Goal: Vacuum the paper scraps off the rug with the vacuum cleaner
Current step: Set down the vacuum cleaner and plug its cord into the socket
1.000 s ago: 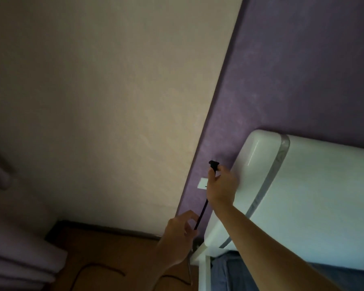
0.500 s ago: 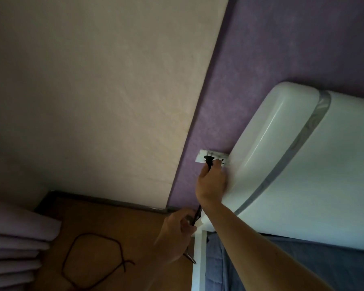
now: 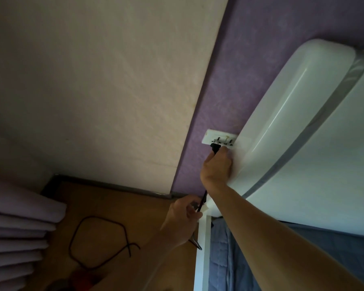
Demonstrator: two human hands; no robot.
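The right hand (image 3: 216,166) is pinching the plug (image 3: 214,148) at the socket (image 3: 221,141), the left hand (image 3: 183,217) gripping the cord (image 3: 202,201) below it; vacuuming is not yet beginning.

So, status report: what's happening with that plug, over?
Right hand pinches black plug at wall socket, not clearly in. Left hand holds cord below. White headboard crowds socket's right side.

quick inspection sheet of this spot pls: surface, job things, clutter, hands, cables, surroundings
surface: wooden floor; no rug or scraps in view
job's things: black plug at the wall socket, seating unclear; vacuum cleaner not identifiable
clutter: blurred red object, bottom edge
hands: right hand pinches the plug; left hand grips the cord below
cables: cord runs between the hands; a loop lies on the floor
surroundings: purple wall, white headboard, blue bedding, curtain folds
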